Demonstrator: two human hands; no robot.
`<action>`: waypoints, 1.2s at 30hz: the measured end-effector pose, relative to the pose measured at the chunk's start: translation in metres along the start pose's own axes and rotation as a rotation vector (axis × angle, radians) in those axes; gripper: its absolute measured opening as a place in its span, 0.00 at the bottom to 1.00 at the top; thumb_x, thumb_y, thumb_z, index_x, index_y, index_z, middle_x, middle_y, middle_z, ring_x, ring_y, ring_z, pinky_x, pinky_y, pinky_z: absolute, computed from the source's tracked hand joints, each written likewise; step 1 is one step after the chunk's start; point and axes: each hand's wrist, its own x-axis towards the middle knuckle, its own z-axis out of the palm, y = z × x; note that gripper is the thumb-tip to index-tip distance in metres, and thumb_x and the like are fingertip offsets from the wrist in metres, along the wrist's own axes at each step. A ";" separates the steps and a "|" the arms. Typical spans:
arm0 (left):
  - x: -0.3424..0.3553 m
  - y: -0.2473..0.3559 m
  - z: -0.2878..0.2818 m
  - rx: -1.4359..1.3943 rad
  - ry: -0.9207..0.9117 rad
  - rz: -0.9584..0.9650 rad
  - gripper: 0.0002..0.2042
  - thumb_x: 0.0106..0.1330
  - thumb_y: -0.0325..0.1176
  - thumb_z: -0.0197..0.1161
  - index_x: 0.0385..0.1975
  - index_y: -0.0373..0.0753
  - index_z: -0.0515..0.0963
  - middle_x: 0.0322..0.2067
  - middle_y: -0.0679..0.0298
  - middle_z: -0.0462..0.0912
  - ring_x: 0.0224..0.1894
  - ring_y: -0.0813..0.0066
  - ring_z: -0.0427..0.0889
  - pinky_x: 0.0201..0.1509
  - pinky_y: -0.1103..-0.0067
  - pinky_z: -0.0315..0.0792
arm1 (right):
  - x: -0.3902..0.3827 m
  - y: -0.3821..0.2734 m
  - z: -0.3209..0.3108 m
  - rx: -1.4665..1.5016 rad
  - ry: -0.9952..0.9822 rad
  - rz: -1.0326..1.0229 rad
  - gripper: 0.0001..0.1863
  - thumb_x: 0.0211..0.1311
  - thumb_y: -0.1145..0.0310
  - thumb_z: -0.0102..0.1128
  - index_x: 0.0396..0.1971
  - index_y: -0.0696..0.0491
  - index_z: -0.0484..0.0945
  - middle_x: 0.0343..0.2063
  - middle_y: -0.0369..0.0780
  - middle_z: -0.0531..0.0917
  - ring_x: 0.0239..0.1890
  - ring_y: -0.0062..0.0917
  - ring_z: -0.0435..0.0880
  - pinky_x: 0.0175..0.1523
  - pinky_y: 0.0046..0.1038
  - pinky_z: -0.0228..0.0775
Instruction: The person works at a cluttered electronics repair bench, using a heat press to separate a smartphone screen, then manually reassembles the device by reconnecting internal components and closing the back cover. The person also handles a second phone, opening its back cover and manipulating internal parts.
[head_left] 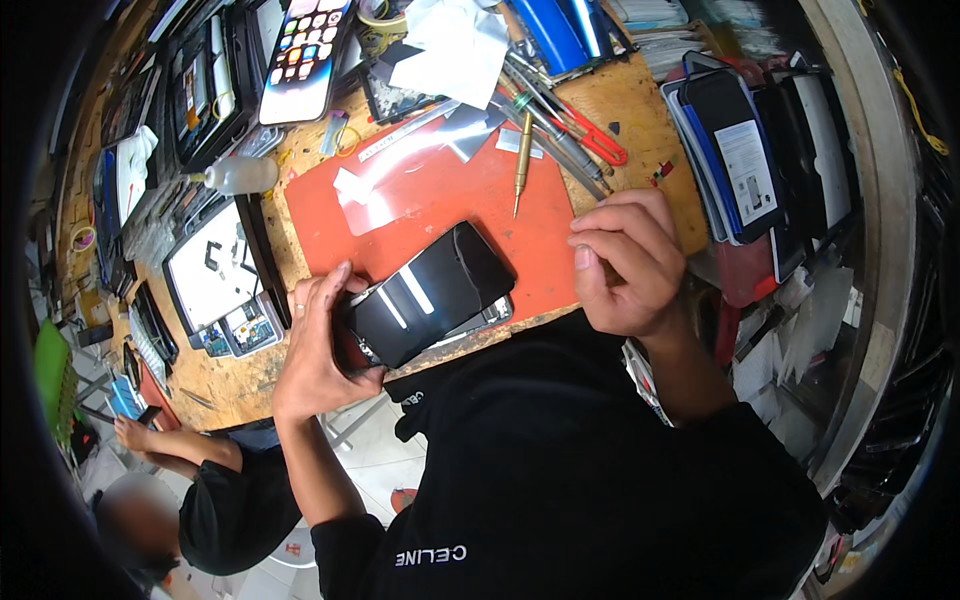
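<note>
A black glossy phone screen (pixel 425 296) lies tilted over an opened phone body (pixel 486 318), at the near edge of the orange-red mat (pixel 540 190). Some of the body's inner parts show past the screen's lower right side. My left hand (pixel 318 345) grips the left end of the phone, thumb at the near corner and fingers at the far one. To the right of the phone, my right hand (pixel 632 262) hovers apart from it, thumb and fingers curled together. Whatever those fingers may hold is hidden.
Behind the mat's right part lie a brass-coloured screwdriver (pixel 523 165), several tweezers and red-handled pliers (pixel 603 140). A lit phone (pixel 303 65) rests at the back. Stacked phone panels (pixel 725 150) stand right. Left sit a white bottle (pixel 240 175) and a tray (pixel 212 262); another person (pixel 235 490) works nearby.
</note>
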 end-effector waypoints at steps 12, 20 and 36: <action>0.002 0.006 -0.006 0.065 -0.052 0.012 0.61 0.36 0.26 0.79 0.81 0.36 0.59 0.61 0.51 0.78 0.66 0.48 0.73 0.76 0.59 0.64 | 0.001 -0.003 0.002 -0.031 -0.045 0.000 0.04 0.54 0.80 0.68 0.31 0.59 0.86 0.35 0.42 0.87 0.39 0.39 0.83 0.44 0.36 0.77; 0.001 0.005 -0.007 0.080 -0.044 0.028 0.63 0.36 0.28 0.78 0.83 0.34 0.55 0.62 0.49 0.78 0.66 0.45 0.72 0.77 0.58 0.63 | 0.002 -0.004 0.005 -0.057 -0.058 0.004 0.03 0.56 0.80 0.68 0.31 0.58 0.85 0.35 0.41 0.87 0.39 0.39 0.83 0.45 0.37 0.78; 0.001 0.003 -0.005 0.086 -0.042 0.039 0.64 0.36 0.29 0.77 0.84 0.35 0.54 0.62 0.51 0.80 0.65 0.48 0.72 0.78 0.58 0.60 | 0.003 -0.007 0.007 -0.100 -0.082 -0.001 0.05 0.53 0.80 0.67 0.30 0.59 0.85 0.34 0.41 0.87 0.40 0.39 0.83 0.46 0.37 0.78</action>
